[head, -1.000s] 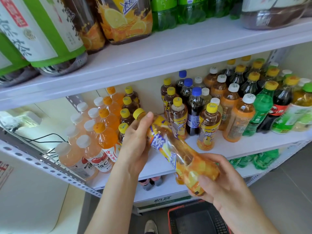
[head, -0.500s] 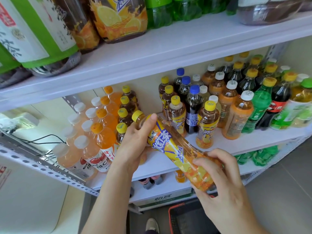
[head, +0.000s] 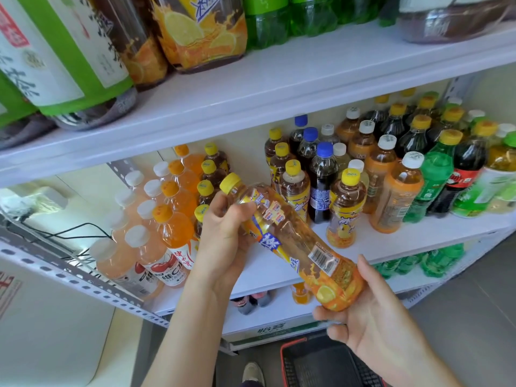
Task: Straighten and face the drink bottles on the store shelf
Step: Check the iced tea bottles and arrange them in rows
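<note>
While your left grip (head: 223,241) clasps the neck and your right grip (head: 371,311) cups the base, the bottle (head: 293,244) lies tilted at frame centre, off the shelf (head: 396,241), barcode up. Turn it label-forward and stand it upright. Standing bottles (head: 346,208) crowd the right; a basket (head: 321,364) sits below.

just one wide head cam here, looking forward and down from close up at the shelf (head: 279,88), floor and a basket (head: 321,364) at the bottom edge
</note>
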The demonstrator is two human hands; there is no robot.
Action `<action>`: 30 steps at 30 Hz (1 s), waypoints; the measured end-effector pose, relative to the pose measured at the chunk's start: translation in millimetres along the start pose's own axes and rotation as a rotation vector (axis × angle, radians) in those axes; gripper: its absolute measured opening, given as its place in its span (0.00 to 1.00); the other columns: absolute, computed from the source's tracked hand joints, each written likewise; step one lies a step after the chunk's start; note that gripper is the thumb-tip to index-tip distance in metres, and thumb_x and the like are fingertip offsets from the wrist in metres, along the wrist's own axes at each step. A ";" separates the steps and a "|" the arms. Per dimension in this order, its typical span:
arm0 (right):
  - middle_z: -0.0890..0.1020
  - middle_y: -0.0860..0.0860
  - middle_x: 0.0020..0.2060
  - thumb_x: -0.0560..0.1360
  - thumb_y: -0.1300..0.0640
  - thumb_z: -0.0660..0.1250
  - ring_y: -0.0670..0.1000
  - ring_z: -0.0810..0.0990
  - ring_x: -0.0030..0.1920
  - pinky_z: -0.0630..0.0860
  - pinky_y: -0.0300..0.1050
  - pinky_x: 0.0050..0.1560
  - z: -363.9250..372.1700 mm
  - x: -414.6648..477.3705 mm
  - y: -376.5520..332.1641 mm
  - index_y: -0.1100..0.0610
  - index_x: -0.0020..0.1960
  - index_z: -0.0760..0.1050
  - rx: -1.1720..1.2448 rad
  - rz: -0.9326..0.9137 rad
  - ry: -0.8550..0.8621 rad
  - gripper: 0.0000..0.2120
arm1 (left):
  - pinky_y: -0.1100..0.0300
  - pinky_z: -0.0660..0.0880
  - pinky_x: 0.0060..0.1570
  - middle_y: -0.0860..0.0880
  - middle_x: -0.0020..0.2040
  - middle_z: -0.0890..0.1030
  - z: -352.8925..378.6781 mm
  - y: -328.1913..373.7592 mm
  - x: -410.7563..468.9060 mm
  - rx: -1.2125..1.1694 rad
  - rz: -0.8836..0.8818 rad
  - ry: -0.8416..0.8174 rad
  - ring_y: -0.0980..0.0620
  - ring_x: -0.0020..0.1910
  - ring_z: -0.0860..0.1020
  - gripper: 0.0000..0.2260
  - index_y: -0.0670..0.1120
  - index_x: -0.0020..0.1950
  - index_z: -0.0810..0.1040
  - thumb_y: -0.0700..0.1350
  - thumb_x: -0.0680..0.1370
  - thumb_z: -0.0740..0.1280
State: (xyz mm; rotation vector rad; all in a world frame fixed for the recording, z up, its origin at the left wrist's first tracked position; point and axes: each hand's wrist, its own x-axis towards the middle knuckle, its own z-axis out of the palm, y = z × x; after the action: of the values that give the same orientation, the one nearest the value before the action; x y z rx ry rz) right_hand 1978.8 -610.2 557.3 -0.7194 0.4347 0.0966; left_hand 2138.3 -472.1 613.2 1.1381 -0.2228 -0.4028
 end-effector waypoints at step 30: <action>0.72 0.38 0.61 0.78 0.58 0.66 0.40 0.72 0.62 0.74 0.44 0.58 -1.5 55.8 3.0 0.38 0.63 0.67 -0.984 -0.378 0.236 0.20 | 0.60 0.66 0.32 0.53 0.34 0.76 -7.0 31.1 65.6 1.511 0.390 -0.153 0.51 0.34 0.72 0.11 0.47 0.46 0.74 0.54 0.79 0.66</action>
State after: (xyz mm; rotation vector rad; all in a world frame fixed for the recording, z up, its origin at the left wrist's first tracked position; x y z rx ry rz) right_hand 2028.2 -612.3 531.2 -1.7818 0.4597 -0.1487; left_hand 2206.5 -482.7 636.8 2.4690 -0.9644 0.1211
